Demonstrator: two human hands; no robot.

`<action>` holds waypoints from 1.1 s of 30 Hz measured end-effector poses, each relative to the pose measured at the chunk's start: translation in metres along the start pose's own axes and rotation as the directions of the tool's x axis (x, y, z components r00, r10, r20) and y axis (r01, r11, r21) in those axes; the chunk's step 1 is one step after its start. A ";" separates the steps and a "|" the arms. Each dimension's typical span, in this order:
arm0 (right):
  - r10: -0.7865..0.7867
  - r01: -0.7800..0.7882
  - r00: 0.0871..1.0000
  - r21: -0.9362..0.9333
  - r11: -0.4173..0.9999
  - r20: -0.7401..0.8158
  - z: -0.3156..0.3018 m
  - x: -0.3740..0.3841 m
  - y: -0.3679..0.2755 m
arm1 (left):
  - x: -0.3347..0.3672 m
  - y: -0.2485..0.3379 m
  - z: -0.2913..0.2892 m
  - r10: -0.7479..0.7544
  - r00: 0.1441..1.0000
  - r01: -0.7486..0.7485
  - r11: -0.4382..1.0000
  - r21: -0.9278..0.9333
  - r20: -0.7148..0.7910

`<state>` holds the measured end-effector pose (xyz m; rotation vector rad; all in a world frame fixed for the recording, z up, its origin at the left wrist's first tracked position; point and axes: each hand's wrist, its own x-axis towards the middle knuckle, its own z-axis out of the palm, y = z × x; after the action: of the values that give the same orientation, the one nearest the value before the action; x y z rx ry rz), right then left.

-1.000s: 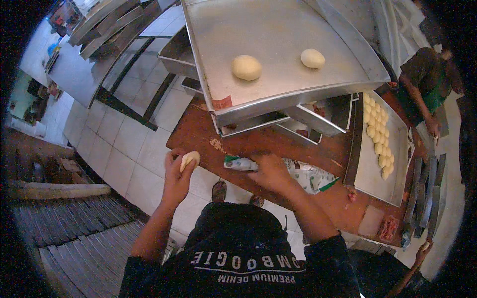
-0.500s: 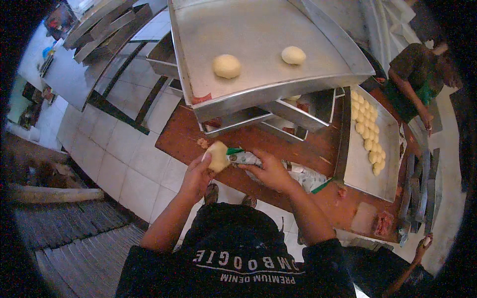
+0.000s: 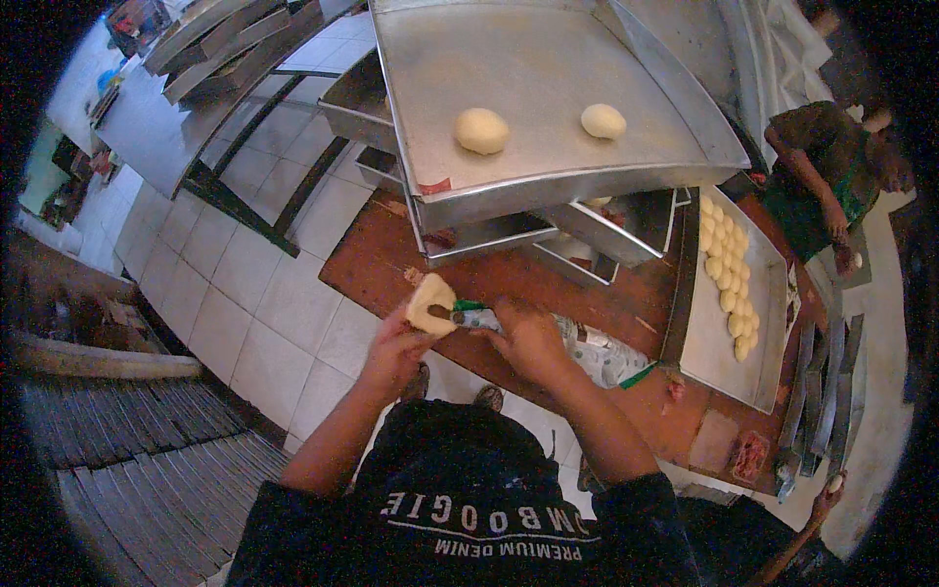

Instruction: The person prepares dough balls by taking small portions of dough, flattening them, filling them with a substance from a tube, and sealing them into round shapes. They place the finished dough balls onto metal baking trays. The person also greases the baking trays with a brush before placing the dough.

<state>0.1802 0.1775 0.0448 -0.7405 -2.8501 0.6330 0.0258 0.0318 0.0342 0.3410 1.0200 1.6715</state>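
A flattened piece of pale dough point(image 3: 426, 293) rests in my left hand point(image 3: 393, 350), held up by the fingers and thumb at the table's near edge. Brown filling point(image 3: 439, 312) shows on the dough, right at the tip of a piping bag. That bag point(image 3: 599, 357) is white with printed marks and green edges. My right hand point(image 3: 531, 339) is closed around its narrow front end, and the fuller part trails out to the right below the wrist. The tip touches or nearly touches the dough; I cannot tell which.
Stacked metal trays stand ahead on the brown table point(image 3: 364, 256); the top tray point(image 3: 587, 178) carries two dough balls point(image 3: 481, 131). To the right, another tray point(image 3: 724, 364) holds several dough balls point(image 3: 725, 264). A co-worker point(image 3: 820, 181) is beyond it; another person's hand point(image 3: 828, 497) shows lower right.
Brown filling now shows on the dough at the bag's tip, where none was visible before. The dough has tilted, and the surroundings have shifted slightly rightward in view.
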 end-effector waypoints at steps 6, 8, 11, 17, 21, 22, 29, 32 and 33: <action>-0.174 0.204 0.964 0.141 0.969 -0.201 -0.040 -0.003 -0.045 | -0.034 0.037 0.009 0.028 0.990 -0.031 0.999 0.019 0.135; -0.253 0.352 0.907 0.277 0.894 -0.335 -0.046 0.000 -0.052 | -0.047 0.034 0.036 0.105 0.982 -0.141 0.962 0.235 0.158; -0.267 0.400 0.870 0.278 0.873 -0.414 -0.060 -0.007 -0.049 | -0.049 0.034 0.055 0.191 0.946 -0.304 0.808 0.505 0.264; 0.114 0.295 0.881 0.721 0.627 -0.460 -0.063 -0.023 -0.046 | -0.036 0.043 0.085 0.223 0.917 -0.394 0.632 0.667 0.331; -0.234 0.353 0.810 0.128 0.927 -0.538 -0.070 -0.041 -0.046 | -0.011 0.041 0.093 0.078 0.976 -0.101 0.989 0.107 0.201; -0.303 0.357 0.786 -0.004 0.934 -0.539 -0.071 -0.044 -0.048 | -0.006 0.041 0.094 0.018 0.977 -0.008 0.999 -0.050 0.211; -0.009 0.196 0.833 0.279 0.940 -0.553 -0.089 -0.056 -0.040 | -0.011 0.037 0.112 -0.142 0.971 0.034 0.878 0.477 0.192; 0.262 0.158 0.883 0.771 0.617 -0.390 -0.081 -0.051 -0.027 | -0.018 0.035 0.127 0.158 0.862 -0.486 0.532 0.694 0.482; 0.293 0.133 0.876 0.775 0.617 -0.383 -0.078 -0.051 -0.026 | -0.018 0.033 0.128 0.116 0.930 -0.334 0.661 0.672 0.349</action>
<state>0.2307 0.1601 0.1252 -0.7109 -1.7810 1.3638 0.0972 0.0721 0.1402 1.2495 1.4375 1.2968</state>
